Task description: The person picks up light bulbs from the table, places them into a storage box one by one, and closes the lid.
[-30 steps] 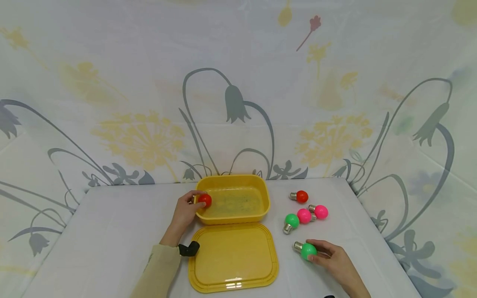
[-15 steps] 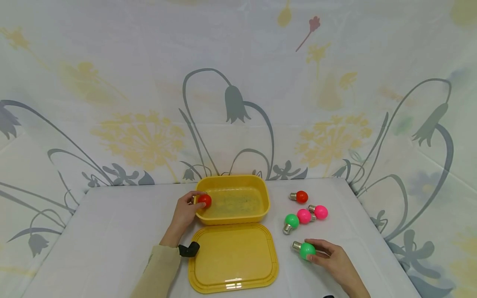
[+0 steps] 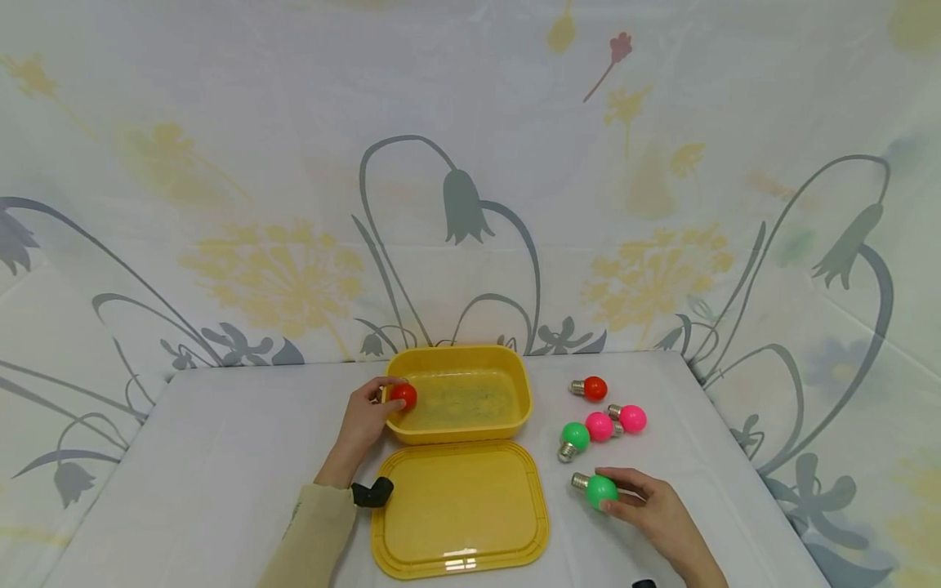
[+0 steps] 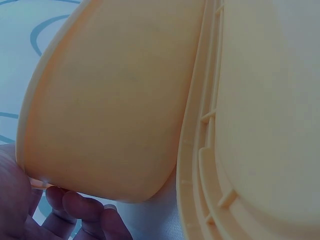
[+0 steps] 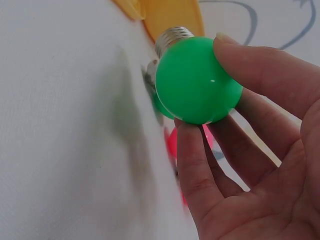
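My left hand [image 3: 365,414] is at the left rim of the yellow container [image 3: 507,426]. Its thumb and index finger pinch a red light bulb [image 3: 406,394] there. In the left wrist view, curled fingers [image 4: 82,205] show along the container's rim, with the bulb out of sight. My right hand [image 3: 650,506] holds a green light bulb [image 3: 604,491] by its round globe, thumb on one side and fingertips on the other. The bulb's metal screw base [image 5: 172,39] points away from the palm, and its shadow falls on the white table.
A yellow lid [image 3: 461,506] lies flat in front of the container. To the right lie another red bulb [image 3: 595,389], a second green bulb [image 3: 576,435] and two pink bulbs [image 3: 599,425]. A flower-printed cloth [image 3: 470,204] hangs behind the table.
My right hand has shifted slightly left and up in the head view, carrying the green light bulb. The left hand and the red light bulb have stayed in place.
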### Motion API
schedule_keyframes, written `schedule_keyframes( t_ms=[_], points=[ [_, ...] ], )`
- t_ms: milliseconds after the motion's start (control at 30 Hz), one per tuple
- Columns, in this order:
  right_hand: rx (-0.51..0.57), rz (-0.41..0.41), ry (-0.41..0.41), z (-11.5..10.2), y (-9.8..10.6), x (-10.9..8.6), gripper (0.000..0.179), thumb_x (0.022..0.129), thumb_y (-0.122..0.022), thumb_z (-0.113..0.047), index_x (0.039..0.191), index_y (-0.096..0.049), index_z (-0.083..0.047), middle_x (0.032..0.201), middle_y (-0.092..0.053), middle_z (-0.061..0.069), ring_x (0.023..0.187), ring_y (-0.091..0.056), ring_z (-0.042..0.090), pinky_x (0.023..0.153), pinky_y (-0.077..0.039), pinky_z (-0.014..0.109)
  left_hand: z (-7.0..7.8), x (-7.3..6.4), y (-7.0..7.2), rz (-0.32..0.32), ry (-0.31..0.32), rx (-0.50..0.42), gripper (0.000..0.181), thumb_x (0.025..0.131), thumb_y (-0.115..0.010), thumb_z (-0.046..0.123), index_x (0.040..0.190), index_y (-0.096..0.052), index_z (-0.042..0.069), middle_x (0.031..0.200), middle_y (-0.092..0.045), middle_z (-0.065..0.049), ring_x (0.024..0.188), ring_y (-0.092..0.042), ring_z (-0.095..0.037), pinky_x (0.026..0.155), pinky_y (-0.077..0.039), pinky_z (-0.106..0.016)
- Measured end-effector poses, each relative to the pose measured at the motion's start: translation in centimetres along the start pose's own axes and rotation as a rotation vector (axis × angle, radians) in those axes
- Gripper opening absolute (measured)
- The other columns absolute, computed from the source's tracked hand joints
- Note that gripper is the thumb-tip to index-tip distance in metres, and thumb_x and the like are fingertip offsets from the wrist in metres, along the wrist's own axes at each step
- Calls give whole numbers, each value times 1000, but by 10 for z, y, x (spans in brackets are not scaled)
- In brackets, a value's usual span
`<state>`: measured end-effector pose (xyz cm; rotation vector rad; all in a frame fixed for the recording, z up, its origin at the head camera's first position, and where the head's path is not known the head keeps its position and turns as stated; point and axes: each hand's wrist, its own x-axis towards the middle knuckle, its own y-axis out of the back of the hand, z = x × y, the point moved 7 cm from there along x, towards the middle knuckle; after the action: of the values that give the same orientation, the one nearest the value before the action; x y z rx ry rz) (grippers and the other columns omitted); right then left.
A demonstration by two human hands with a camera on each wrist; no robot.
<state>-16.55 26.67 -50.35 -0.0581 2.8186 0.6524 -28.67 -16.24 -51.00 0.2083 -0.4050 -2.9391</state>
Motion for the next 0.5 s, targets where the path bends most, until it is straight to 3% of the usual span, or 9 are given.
schedule_keyframes(
  t_ms=[500],
  points=[
    [5, -24, 48, -17, -10, 6, 46, 81, -82, -11, 124, -67, -3, 120, -65, 10, 110, -60, 27, 91, -52, 36, 0, 0, 0, -5, -8, 5, 28, 89, -70, 4, 116, -70, 7, 100, -51, -11, 97, -42, -27, 78, -35, -36]
  ],
)
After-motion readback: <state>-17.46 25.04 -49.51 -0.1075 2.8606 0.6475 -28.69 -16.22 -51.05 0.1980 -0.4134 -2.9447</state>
